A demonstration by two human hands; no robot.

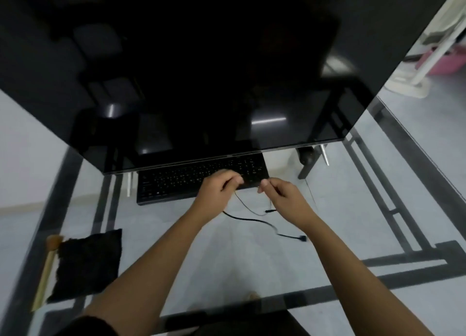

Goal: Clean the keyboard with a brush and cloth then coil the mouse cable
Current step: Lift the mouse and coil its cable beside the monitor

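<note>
A black keyboard [181,182] lies on the glass table under the edge of a large dark monitor. My left hand [218,189] and my right hand [282,197] hover just in front of the keyboard's right end, each pinching a thin black cable [249,209] that sags in a loop between them. A thicker part of the cable [252,219] trails over the glass and ends in a plug [302,239] near my right forearm. The black cloth [88,262] lies at the left, and the wooden-handled brush [49,262] rests beside it. No mouse is visible.
The big dark monitor [201,71] overhangs the back of the glass table [227,255]. The table's black frame bars [378,260] show through the glass. A pink tub [443,63] and white stand sit on the floor far right.
</note>
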